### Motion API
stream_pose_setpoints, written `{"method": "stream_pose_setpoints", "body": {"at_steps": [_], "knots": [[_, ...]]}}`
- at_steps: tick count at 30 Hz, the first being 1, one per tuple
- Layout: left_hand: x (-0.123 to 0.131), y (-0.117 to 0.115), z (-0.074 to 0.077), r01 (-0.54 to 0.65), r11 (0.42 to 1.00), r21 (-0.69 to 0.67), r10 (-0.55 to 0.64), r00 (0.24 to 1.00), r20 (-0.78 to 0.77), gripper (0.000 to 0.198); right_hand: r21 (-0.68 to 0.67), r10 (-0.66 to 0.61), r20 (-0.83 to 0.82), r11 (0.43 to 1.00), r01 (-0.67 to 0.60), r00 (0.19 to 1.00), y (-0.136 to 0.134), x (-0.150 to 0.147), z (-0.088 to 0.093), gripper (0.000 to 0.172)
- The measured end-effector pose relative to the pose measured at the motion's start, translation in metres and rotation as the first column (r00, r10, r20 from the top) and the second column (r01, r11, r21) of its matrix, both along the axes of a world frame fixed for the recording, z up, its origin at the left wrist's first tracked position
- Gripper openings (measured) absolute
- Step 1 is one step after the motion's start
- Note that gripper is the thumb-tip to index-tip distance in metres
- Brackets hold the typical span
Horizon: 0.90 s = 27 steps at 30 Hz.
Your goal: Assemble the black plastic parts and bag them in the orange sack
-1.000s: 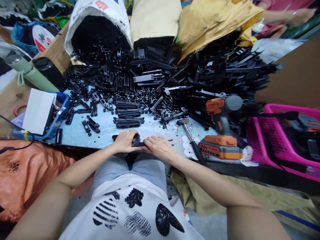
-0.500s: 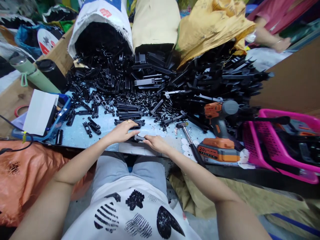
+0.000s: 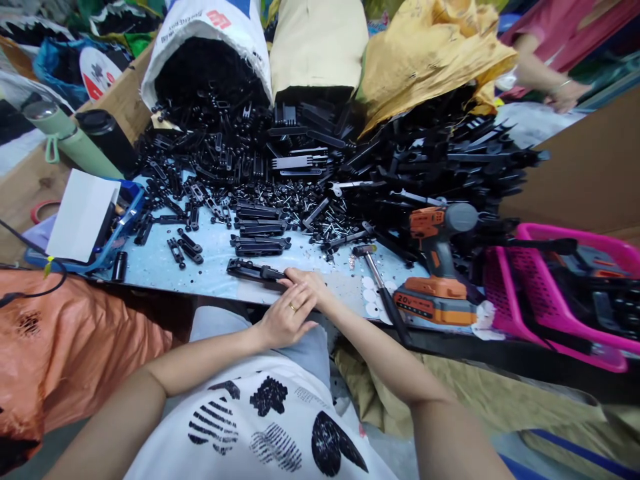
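Note:
Near the table's front edge lies a long black slotted part [image 3: 250,270] with a smaller dark piece at its right end. My right hand [image 3: 313,288] has its fingers closed on that right end. Across the right hand's fingers rests my left hand [image 3: 287,315], its thumb apart and its fingers stretched out, with nothing visible in them. Just beyond, similar black parts [image 3: 263,245] lie in a neat stack of rows. Two short black links [image 3: 189,248] sit to the left. What the right fingertips cover is hidden.
Sacks [image 3: 315,47] spill black parts along the back, with loose screws [image 3: 285,200] in front. A hammer [image 3: 377,280], an orange cordless drill [image 3: 437,267] and a pink basket [image 3: 525,293] stand right. A blue tray [image 3: 113,243] is left. A co-worker's hand [image 3: 567,93] shows far right.
My left hand has left the black parts and moved right and toward me, onto my right hand. The long black part at the front edge is now uncovered.

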<state>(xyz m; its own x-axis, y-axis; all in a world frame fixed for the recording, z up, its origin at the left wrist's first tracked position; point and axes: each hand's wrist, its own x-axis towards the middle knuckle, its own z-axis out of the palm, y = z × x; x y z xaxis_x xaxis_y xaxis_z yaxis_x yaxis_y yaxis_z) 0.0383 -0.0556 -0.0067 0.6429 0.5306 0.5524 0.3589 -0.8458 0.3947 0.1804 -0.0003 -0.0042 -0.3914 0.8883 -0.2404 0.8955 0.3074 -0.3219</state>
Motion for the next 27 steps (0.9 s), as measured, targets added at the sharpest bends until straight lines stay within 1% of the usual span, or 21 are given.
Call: {"method": "stream_pose_setpoints", "body": {"at_steps": [5,8,10,12,13,14,15,16,17,18,19,20,21,23,25,27], "knots": [[-0.007,0.002,-0.005,-0.017,1.0,-0.018,0.016,0.999,-0.029,0.055,-0.011,0.027,-0.02,1.0,-0.027,0.999,0.003,0.011,0.009,0.033],[-0.005,0.002,-0.009,-0.04,0.999,-0.005,0.04,0.998,-0.058,0.055,-0.034,0.043,-0.003,0.998,-0.043,0.999,0.002,0.012,0.01,0.033],[-0.002,0.003,-0.012,-0.071,0.997,0.0,0.071,0.993,-0.098,0.059,-0.041,0.056,-0.007,0.998,-0.056,0.998,0.001,0.012,0.009,0.033],[0.001,0.004,-0.015,-0.125,0.992,-0.005,0.122,0.981,-0.15,0.065,0.011,0.104,-0.071,0.995,-0.103,0.992,0.0,0.017,0.009,0.035],[0.003,0.005,-0.016,-0.147,0.989,-0.006,0.144,0.974,-0.177,0.067,0.068,0.119,-0.122,0.991,-0.111,0.985,-0.002,0.023,0.009,0.037],[0.005,0.006,-0.016,-0.159,0.987,-0.005,0.154,0.966,-0.207,0.069,0.142,0.107,-0.175,0.986,-0.083,0.979,-0.004,0.031,0.009,0.039],[0.008,0.006,-0.017,-0.158,0.987,-0.001,0.154,0.959,-0.239,0.07,0.221,0.059,-0.223,0.975,-0.008,0.973,-0.007,0.041,0.008,0.041],[0.011,0.007,-0.016,-0.148,0.989,0.003,0.143,0.951,-0.273,0.07,0.291,-0.023,-0.258,0.951,0.101,0.966,-0.011,0.053,0.006,0.043],[0.015,0.008,-0.016,-0.133,0.991,0.009,0.129,0.942,-0.311,0.071,0.347,-0.128,-0.274,0.911,0.222,0.953,-0.015,0.065,0.004,0.044],[0.019,0.009,-0.015,-0.118,0.993,0.013,0.115,0.929,-0.351,0.071,0.392,-0.239,-0.265,0.858,0.331,0.934,-0.02,0.078,0.002,0.044],[0.022,0.01,-0.015,-0.112,0.994,0.015,0.109,0.914,-0.391,0.072,0.432,-0.345,-0.23,0.802,0.413,0.91,-0.025,0.09,-0.001,0.044],[0.026,0.011,-0.015,-0.115,0.993,0.014,0.11,0.897,-0.428,0.073,0.463,-0.441,-0.173,0.752,0.468,0.881,-0.031,0.1,-0.005,0.045],[0.028,0.012,-0.014,-0.122,0.992,0.013,0.114,0.88,-0.461,0.074,0.484,-0.527,-0.103,0.715,0.506,0.844,-0.035,0.109,-0.009,0.046],[0.03,0.013,-0.015,-0.133,0.991,0.013,0.121,0.852,-0.51,0.075,0.482,-0.649,0.034,0.677,0.556,0.76,-0.042,0.12,-0.017,0.049],[0.029,0.013,-0.017,-0.126,0.992,0.021,0.118,0.839,-0.532,0.076,0.456,-0.709,0.135,0.665,0.592,0.692,-0.045,0.124,-0.022,0.048],[0.026,0.013,-0.018,-0.112,0.993,0.037,0.114,0.836,-0.536,0.075,0.441,-0.737,0.183,0.653,0.616,0.651,-0.044,0.122,-0.021,0.046]]}}
